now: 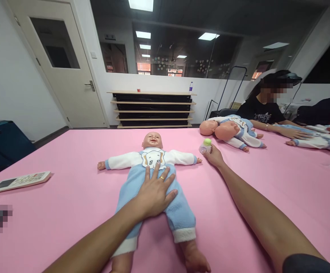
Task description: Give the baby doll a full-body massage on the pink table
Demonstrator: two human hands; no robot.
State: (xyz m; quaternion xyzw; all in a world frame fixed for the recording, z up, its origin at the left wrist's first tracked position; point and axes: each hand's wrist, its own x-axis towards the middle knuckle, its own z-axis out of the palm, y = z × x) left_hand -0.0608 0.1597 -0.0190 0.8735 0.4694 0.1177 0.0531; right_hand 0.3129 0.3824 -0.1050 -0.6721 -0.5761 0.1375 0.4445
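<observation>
A baby doll (130, 178) lies face up in front of me, arms spread, its head away from me. It wears a white and light-blue outfit with an animal face on the chest. My left hand (156, 191) rests flat on the doll's belly with the fingers spread; a ring shows on one finger. Beside the doll's hand on the right, my right hand (215, 156) grips a small clear bottle (206, 146) with a green cap. The bottle is upright at the tabletop. My palm hides part of its right side.
The pink table (76, 220) spreads all around the doll. More dolls (230, 131) lie piled at the back right, where a co-worker (267, 102) has a hand on another doll (318, 142). At the left lies a flat white box-like item (19, 182). A shelf (153, 110) stands behind the table.
</observation>
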